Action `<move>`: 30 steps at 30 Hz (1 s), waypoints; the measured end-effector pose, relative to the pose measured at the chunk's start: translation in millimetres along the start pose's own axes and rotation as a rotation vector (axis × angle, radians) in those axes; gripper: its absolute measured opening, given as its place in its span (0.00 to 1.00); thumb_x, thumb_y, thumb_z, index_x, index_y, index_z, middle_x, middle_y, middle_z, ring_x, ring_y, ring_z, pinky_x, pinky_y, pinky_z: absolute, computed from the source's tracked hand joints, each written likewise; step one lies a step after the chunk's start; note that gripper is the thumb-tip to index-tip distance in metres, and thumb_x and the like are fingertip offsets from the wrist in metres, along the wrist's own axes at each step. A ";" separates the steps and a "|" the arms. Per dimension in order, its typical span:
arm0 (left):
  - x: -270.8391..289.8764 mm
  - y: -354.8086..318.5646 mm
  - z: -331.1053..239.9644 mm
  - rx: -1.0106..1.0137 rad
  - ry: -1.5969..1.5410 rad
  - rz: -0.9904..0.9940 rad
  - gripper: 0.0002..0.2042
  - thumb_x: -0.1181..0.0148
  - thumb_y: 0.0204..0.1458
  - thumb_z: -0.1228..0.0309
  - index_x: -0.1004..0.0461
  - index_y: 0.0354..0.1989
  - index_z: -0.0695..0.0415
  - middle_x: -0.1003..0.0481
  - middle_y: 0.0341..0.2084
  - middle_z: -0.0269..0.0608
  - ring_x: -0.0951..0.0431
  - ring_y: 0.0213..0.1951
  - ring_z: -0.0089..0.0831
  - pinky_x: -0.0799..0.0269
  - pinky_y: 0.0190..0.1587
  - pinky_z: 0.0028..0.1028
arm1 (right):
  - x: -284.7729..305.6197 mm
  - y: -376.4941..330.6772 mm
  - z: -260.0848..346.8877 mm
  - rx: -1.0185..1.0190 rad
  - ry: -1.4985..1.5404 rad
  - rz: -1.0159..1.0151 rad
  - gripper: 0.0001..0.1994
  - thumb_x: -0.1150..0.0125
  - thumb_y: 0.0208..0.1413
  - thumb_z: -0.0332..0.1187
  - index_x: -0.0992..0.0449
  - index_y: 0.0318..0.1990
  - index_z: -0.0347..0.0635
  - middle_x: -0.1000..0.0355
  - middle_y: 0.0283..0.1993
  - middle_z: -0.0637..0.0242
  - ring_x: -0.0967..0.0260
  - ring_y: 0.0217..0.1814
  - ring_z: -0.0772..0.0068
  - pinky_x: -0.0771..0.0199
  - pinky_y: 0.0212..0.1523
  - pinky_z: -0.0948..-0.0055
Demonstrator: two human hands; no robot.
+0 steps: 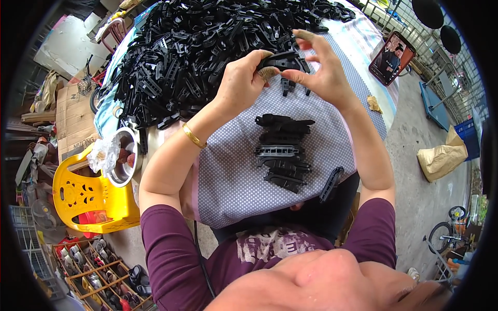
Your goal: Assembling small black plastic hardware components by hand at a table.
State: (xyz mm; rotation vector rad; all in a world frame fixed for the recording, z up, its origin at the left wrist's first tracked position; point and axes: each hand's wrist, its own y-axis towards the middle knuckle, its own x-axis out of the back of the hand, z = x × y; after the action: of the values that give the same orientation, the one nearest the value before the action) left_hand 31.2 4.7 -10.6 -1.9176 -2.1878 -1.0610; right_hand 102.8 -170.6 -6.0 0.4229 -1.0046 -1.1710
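My left hand [243, 78] is closed on a black plastic clip-like part [282, 62], pinched between thumb and fingers above the cloth. Beige wrapping covers some fingertips. Beside it, my right hand [326, 72] has its forefinger raised and apart from the thumb, whose tip comes close to the part and my left thumb; whether it touches is hard to tell. Just below my hands lie a few more black parts [286, 87]. Nearer me, a short column of similar parts [282, 151] rests on the patterned cloth [228, 171], with one single part [332, 184] to its right.
A large heap of black parts [171, 67] covers the table's far side. At the right edge stands a phone [392, 58]. Left are a metal bowl [126, 173] and a yellow plastic chair [111, 199]. A paper sack [441, 158] stands on the floor at right.
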 end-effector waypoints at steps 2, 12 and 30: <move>-1.0 1.4 2.8 -0.045 0.062 0.014 0.11 0.43 0.48 0.79 0.30 0.42 0.65 0.23 0.26 0.45 0.21 0.24 0.30 0.26 0.26 0.24 | 6.1 -1.7 -9.6 -0.016 0.059 0.189 0.23 0.30 0.42 0.36 0.27 0.46 0.37 0.26 0.37 0.63 0.30 0.45 0.68 0.31 0.48 0.70; 6.5 4.1 -7.1 -0.208 0.223 0.044 0.13 0.38 0.48 0.71 0.27 0.41 0.63 0.25 0.22 0.38 0.28 0.22 0.20 0.33 0.25 0.21 | 12.9 3.2 -19.9 -0.164 0.250 0.380 0.15 0.36 0.49 0.36 0.25 0.41 0.35 0.26 0.36 0.63 0.30 0.38 0.74 0.31 0.40 0.77; -8.6 0.7 11.6 0.222 -0.043 0.245 0.15 0.42 0.52 0.73 0.29 0.48 0.63 0.26 0.36 0.38 0.27 0.34 0.20 0.30 0.36 0.19 | 5.5 1.2 -56.3 -0.250 -0.544 0.397 0.12 0.39 0.43 0.38 0.24 0.32 0.39 0.25 0.27 0.58 0.26 0.30 0.64 0.27 0.32 0.71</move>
State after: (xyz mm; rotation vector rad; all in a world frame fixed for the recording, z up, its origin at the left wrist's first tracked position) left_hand 38.4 3.3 -23.1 -2.0529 -1.9302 -0.7135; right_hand 150.3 -186.8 -32.2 -0.3049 -1.3131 -1.0460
